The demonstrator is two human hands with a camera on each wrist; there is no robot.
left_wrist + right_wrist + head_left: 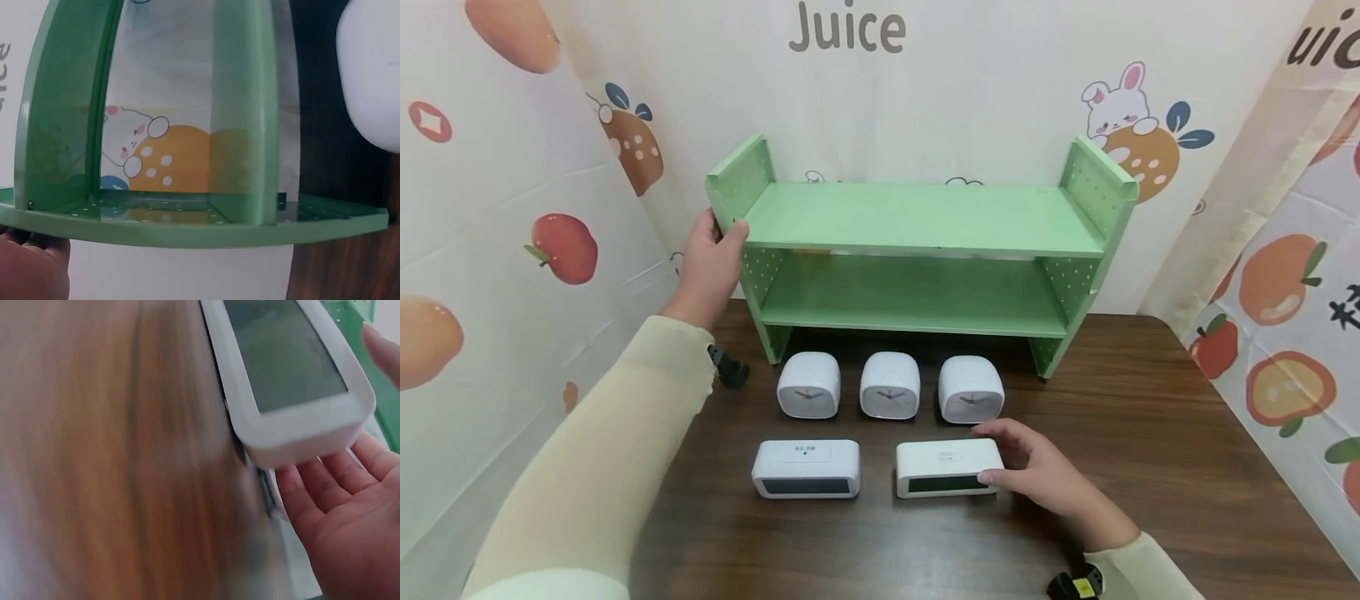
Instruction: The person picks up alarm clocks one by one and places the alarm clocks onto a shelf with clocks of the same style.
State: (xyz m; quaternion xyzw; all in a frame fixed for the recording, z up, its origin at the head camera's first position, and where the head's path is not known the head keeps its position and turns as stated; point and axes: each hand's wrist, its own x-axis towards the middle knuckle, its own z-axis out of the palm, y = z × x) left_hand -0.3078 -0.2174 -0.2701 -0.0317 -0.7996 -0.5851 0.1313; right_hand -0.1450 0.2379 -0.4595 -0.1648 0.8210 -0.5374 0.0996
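My left hand grips the left side panel of a green two-tier shelf, thumb at the front edge. In the left wrist view, fingers show beside that panel's edge. My right hand is at the right end of a white digital clock. In the right wrist view, the fingertips lie close along the end of that clock, and the thumb stands apart from it. A second white digital clock lies to the left, its dark display facing me.
Three white analog clocks, left, middle and right, stand in a row before the shelf. All rest on a dark wooden table. Fruit-printed curtains hang behind and on both sides.
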